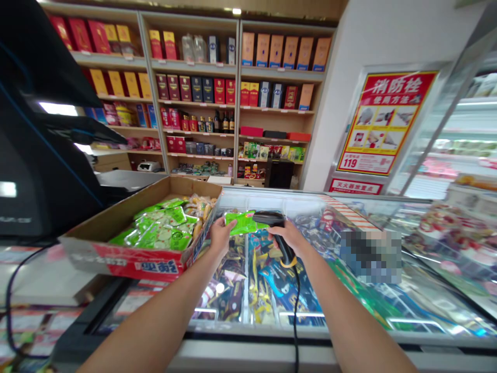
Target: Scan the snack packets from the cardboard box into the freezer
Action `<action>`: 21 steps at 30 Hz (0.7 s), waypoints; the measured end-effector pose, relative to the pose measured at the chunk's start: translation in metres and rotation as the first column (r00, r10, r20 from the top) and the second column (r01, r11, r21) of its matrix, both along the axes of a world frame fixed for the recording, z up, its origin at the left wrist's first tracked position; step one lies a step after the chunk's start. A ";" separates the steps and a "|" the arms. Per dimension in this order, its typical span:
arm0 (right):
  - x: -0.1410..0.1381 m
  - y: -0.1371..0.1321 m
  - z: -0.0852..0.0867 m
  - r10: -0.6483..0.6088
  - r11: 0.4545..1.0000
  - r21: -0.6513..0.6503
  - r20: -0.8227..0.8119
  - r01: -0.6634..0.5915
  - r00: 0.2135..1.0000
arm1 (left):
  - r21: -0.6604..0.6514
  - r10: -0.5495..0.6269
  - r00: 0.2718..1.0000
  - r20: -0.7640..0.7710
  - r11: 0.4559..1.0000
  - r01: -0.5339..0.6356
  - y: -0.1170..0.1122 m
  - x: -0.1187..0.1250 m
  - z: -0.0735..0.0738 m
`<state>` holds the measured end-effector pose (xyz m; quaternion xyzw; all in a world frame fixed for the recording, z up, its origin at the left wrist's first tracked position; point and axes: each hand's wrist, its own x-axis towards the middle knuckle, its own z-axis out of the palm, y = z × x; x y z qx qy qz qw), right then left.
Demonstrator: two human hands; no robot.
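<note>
Between thumb and fingers, my left hand (220, 233) holds a bright green snack packet (241, 223) by its left end. A black corded barcode scanner (286, 249) is gripped by its handle in my right hand (289, 235). Its head meets the right end of the packet in view; whether they touch I cannot tell. Both hands are above the glass top of a chest freezer. Left of my left hand stands an open cardboard box (143, 261) with several similar green packets (166, 225) and some yellowish packets (200, 207) inside.
Several frozen packets (283, 274) show under the freezer glass. A black checkout terminal (39, 129) rises at the left. The scanner's cord (296, 316) hangs over the freezer's front edge. Shelves (194, 67) of boxes and bottles line the back wall; a red poster (384, 122) hangs right.
</note>
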<state>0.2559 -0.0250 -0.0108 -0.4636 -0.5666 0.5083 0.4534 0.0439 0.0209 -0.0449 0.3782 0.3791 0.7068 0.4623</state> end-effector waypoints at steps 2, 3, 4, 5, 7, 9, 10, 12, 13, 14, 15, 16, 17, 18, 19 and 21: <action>0.000 0.000 0.000 0.007 1.000 -0.001 0.008 -0.007 1.000 | 0.000 -0.008 1.000 0.004 1.000 0.008 -0.001 0.000 0.001; 0.000 0.000 0.000 0.007 1.000 -0.003 0.007 -0.007 1.000 | 0.001 -0.014 1.000 0.009 1.000 0.014 -0.001 0.000 0.001; 0.000 -0.001 0.000 0.006 1.000 -0.005 0.007 -0.006 1.000 | 0.002 -0.019 1.000 0.015 1.000 0.019 -0.001 -0.001 0.002; -0.001 -0.001 0.001 0.005 1.000 -0.007 0.007 -0.005 1.000 | 0.004 -0.022 1.000 0.020 1.000 0.022 -0.001 -0.001 0.001; -0.001 -0.001 0.002 -0.006 1.000 -0.011 -0.001 0.006 1.000 | 0.010 -0.024 0.999 0.028 1.000 0.024 0.000 -0.001 0.000; -0.001 -0.001 0.003 -0.036 0.999 -0.018 -0.033 0.036 0.999 | 0.002 -0.025 0.999 0.040 1.000 0.025 0.001 -0.002 -0.003; 0.001 -0.001 0.005 -0.064 0.998 -0.019 -0.066 0.063 0.996 | -0.009 -0.024 0.999 0.047 1.000 0.025 0.002 -0.002 -0.004; 0.006 0.001 0.008 -0.143 0.990 -0.019 -0.152 0.141 0.978 | -0.039 -0.022 0.998 0.061 0.999 0.024 0.005 0.000 -0.007; 0.010 0.002 0.010 -0.187 0.982 -0.017 -0.203 0.187 0.961 | -0.053 -0.019 0.998 0.068 0.998 0.023 0.007 0.002 -0.008; 0.014 0.003 0.012 -0.235 0.971 -0.017 -0.257 0.239 0.937 | -0.064 -0.017 0.997 0.075 0.998 0.022 0.009 0.004 -0.009; 0.019 0.004 0.014 -0.281 0.957 -0.018 -0.306 0.289 0.910 | -0.071 -0.014 0.997 0.082 0.997 0.020 0.011 0.008 -0.009; 0.024 0.005 0.016 -0.323 0.941 -0.022 -0.346 0.337 0.881 | -0.075 -0.012 0.996 0.085 0.997 0.018 0.014 0.012 -0.009; 0.029 0.006 0.018 -0.363 0.923 -0.024 -0.378 0.383 0.852 | -0.079 -0.008 0.997 0.080 0.997 0.014 0.018 0.018 -0.009; 0.034 0.007 0.019 -0.399 0.904 -0.023 -0.402 0.427 0.824 | -0.086 -0.002 0.998 0.062 0.996 0.007 0.021 0.024 -0.008; 0.038 0.007 0.020 -0.429 0.885 -0.018 -0.423 0.466 0.798 | -0.092 0.005 1.000 0.026 0.996 -0.002 0.025 0.032 -0.007; 0.043 0.007 0.022 -0.463 0.855 -0.006 -0.459 0.519 0.758 | -0.088 0.014 0.997 -0.081 0.996 -0.021 0.034 0.048 -0.006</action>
